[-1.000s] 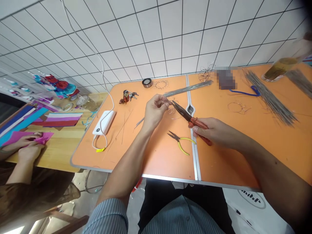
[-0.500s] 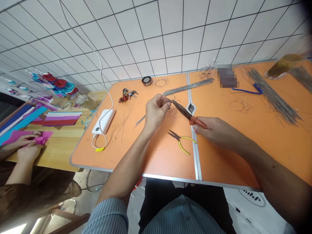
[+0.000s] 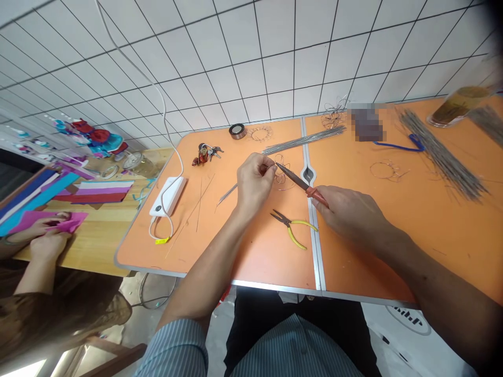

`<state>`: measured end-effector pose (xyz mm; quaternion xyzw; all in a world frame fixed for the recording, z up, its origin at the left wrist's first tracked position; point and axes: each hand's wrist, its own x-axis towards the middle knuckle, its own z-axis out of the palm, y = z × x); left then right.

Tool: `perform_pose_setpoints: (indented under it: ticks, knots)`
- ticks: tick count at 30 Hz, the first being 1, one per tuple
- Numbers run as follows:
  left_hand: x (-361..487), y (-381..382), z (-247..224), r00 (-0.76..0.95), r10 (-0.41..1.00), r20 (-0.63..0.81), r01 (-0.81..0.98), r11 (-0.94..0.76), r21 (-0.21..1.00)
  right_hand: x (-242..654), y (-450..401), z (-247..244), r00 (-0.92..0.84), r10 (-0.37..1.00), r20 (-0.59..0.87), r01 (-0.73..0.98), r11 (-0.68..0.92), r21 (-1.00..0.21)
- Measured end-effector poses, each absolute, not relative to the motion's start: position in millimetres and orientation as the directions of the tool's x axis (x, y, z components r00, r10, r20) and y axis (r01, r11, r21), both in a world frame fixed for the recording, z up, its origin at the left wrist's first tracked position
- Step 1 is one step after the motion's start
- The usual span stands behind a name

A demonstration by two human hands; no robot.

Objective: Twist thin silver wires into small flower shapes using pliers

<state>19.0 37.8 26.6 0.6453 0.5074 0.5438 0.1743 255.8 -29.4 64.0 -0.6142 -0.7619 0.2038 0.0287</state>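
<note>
My right hand (image 3: 346, 209) is wrapped round the red handles of long-nose pliers (image 3: 294, 179). Their dark jaws point up and left, with the tip close to the fingers of my left hand (image 3: 255, 178). Those fingers are pinched on a thin wire (image 3: 276, 164), of which only a short bit shows at the plier tip. Behind and below the tip lies a bent wire piece with loops (image 3: 283, 180). Nearer me, a second pair of pliers with yellow handles (image 3: 296, 229) rests on the orange table (image 3: 267, 267), its jaws spread.
Bundles of straight wire (image 3: 440, 154) lie right and at the back, near wire rings (image 3: 383, 170). A tape roll (image 3: 237, 131), keys (image 3: 208, 153) and a white power bank (image 3: 168, 196) with a cable are on the left. A co-worker's hands (image 3: 49, 238) hold pink material farther left.
My right hand has turned slightly, so the pliers' handles sit deeper in the grip. My left hand has shifted a little to the right. The yellow-handled pliers stay put.
</note>
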Motion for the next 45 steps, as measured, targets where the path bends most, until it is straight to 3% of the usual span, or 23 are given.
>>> perform_pose_setpoints:
  ticks: [8,12,20,24,29,32,34,38,40,42,45]
  knots:
    - [21.9,31.8,29.8,-0.049,0.8,0.598,0.549,-0.479,0.685,251.6,-30.8,66.9,-0.23,0.945,-0.232,0.918,0.131,-0.375]
    - [21.4,33.3,25.9,-0.046,0.8,0.598,0.5,-0.5,0.707,253.8,-28.8,67.8,-0.22,0.942,-0.253,0.921,0.116,-0.371]
    - [23.1,36.8,19.9,-0.14,0.915,0.379,0.189,-0.351,0.917,257.3,-22.5,56.1,-0.307,0.913,-0.268,0.75,0.059,-0.659]
    - [22.6,39.3,17.7,-0.129,0.937,0.326,0.166,-0.303,0.938,253.3,-22.6,45.3,-0.361,0.878,-0.315,0.576,-0.056,-0.815]
    - [18.0,40.5,15.0,-0.099,0.934,0.344,0.209,-0.318,0.925,251.4,-17.5,39.7,-0.379,0.855,-0.355,0.474,-0.15,-0.868]
    - [16.1,38.5,15.2,-0.089,0.913,0.398,0.3,-0.356,0.885,250.0,-17.1,41.4,-0.354,0.879,-0.32,0.539,-0.088,-0.838]
    - [16.0,36.6,15.7,-0.079,0.888,0.452,0.41,-0.385,0.827,246.3,-20.3,41.8,-0.311,0.914,-0.26,0.654,0.008,-0.757]
    - [18.8,33.5,17.4,-0.044,0.839,0.543,0.598,-0.413,0.687,234.5,-30.4,37.3,-0.146,0.988,-0.05,0.924,0.118,-0.364]
    - [20.3,31.9,18.7,-0.047,0.819,0.572,0.634,-0.418,0.651,232.1,-33.1,36.1,-0.106,0.994,0.012,0.959,0.106,-0.264]
    - [20.8,30.7,19.5,-0.06,0.813,0.579,0.619,-0.425,0.661,234.7,-32.7,38.7,-0.131,0.99,-0.045,0.917,0.104,-0.385]
    - [19.1,31.1,16.6,-0.093,0.84,0.535,0.479,-0.433,0.763,244.6,-27.6,47.9,-0.339,0.881,-0.329,0.572,-0.085,-0.816]
